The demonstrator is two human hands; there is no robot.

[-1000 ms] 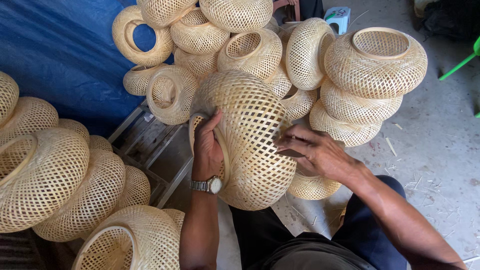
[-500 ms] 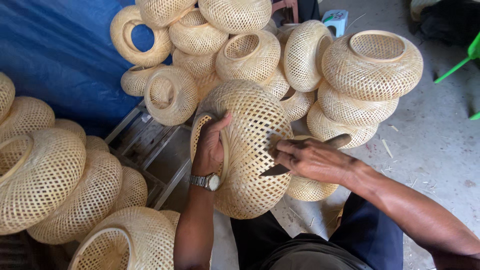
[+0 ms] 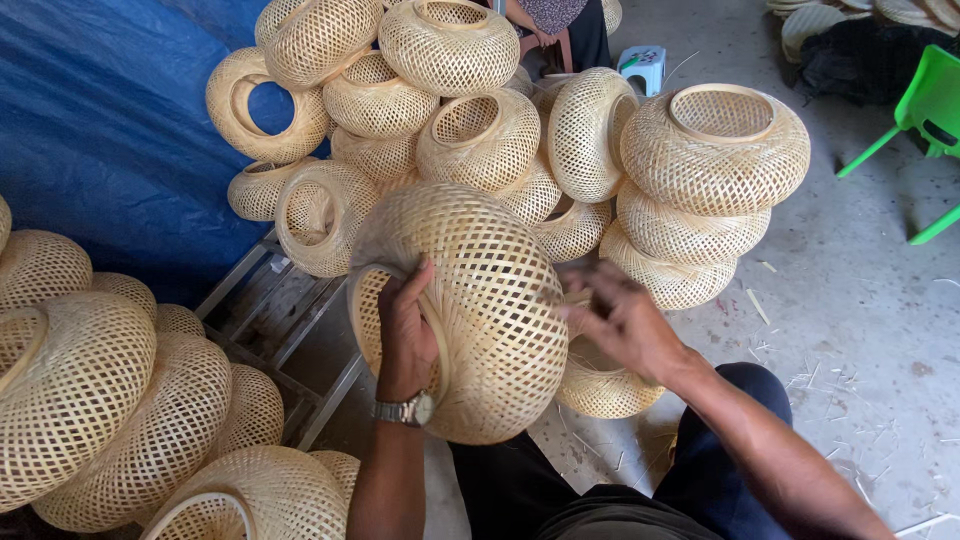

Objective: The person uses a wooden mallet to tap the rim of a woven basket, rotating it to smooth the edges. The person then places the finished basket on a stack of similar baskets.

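Hands — left [image 3: 405, 335] grips woven shade [image 3: 480, 300] rim | right [image 3: 625, 320] at its side edge

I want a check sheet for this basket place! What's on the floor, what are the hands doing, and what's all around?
Surface: grey concrete floor, littered with thin slivers.
Job's things: woven lampshade-like basket, tipped on its side.
Clutter: basket pile behind; more baskets at left.
Grips: left hand grasps the basket's rim; right hand touches its side, blurred.
Cables: nothing seen.
Surroundings: blue tarp, green chair, another person sitting behind.
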